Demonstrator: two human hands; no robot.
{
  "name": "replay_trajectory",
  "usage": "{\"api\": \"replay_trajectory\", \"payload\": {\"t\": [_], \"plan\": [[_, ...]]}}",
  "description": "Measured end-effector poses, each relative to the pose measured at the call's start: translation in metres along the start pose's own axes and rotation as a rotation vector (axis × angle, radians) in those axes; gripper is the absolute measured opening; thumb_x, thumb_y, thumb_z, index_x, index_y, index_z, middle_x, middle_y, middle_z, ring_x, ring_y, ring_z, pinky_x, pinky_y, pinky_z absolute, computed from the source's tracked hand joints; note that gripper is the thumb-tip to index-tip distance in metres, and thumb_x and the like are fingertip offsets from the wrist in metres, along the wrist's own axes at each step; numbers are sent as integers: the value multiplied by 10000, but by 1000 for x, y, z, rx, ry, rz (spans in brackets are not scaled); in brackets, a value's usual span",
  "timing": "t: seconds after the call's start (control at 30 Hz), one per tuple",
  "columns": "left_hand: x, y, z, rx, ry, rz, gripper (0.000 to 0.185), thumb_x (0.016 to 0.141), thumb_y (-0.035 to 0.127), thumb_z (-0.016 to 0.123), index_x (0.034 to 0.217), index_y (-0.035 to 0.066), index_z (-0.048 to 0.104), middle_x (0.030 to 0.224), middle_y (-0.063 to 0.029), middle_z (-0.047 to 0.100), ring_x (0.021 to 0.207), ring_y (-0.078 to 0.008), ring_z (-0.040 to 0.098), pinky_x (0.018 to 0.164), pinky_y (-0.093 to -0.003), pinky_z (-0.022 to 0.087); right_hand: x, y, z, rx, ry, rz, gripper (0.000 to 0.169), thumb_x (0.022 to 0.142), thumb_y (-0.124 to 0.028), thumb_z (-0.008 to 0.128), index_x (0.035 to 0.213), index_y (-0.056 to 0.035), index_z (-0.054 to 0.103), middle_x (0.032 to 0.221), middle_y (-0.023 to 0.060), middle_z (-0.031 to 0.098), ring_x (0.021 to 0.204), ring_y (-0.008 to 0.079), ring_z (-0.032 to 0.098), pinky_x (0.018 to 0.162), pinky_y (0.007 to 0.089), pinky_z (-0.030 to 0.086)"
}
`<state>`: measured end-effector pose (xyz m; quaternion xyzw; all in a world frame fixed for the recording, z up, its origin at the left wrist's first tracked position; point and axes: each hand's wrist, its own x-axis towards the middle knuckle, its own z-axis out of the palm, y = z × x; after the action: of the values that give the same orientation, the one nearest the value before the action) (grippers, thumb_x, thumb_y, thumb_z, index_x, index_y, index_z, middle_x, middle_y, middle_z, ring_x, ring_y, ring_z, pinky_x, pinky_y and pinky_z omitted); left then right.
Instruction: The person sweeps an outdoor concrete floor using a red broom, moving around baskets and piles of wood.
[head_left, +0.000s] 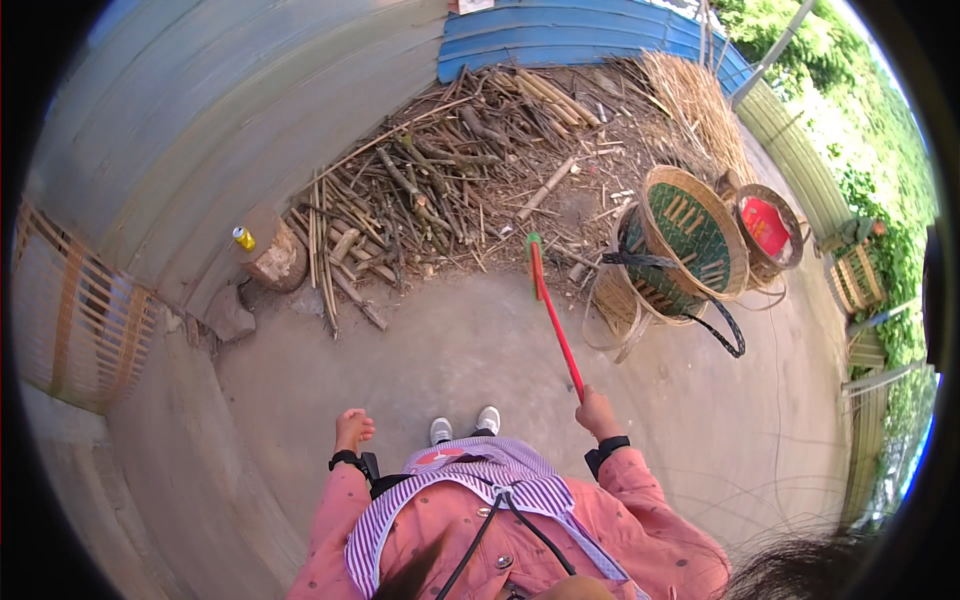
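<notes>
My right hand (598, 414) is closed round the lower end of a thin red handle (559, 326). Its far end carries a narrow green and red head (535, 266), probably a broom's, beside the edge of the scattered wood chips. My left hand (354, 429) is held out over the concrete floor with its fingers partly curled, and nothing shows in it. Beyond both hands lies a heap of cut branches and sticks (442, 180). Woven baskets (694, 232) with straps stand right of the tool's head.
A yellow can (244, 238) rests on a wood stump (281, 259) at the left, near a stone block (229, 315). A slatted woven panel (82, 315) leans at the far left. Dry straw (697, 105) and a basket with a red lining (765, 226) are at the right.
</notes>
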<state>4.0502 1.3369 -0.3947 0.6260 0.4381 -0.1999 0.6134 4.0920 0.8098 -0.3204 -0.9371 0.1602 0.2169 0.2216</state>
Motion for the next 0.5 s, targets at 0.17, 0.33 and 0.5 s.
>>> {"api": "replay_trajectory", "payload": {"t": [0.17,0.33,0.5], "plan": [[11,16,33,54,-133,20,221,876,206,525,1039,57,537,804,-87,612,611,-185,609,514,-301,507,-74,93,14,494,-400,90,72,774,-62,512,812,-3,529,536,95,522,379,177,498,310,312,358],[19,19,48,80,-151,11,215,874,210,532,1032,65,540,803,-90,614,596,-184,603,499,-304,506,-158,67,-34,590,-339,572,58,761,-47,543,756,6,519,528,46,468,352,138,430,318,282,326],[30,23,69,142,-162,-17,206,894,226,513,1005,57,554,784,-79,623,582,-164,598,497,-289,502,-196,105,-21,790,-229,815,93,759,-33,550,698,1,489,517,58,458,352,153,421,322,296,314]]}}
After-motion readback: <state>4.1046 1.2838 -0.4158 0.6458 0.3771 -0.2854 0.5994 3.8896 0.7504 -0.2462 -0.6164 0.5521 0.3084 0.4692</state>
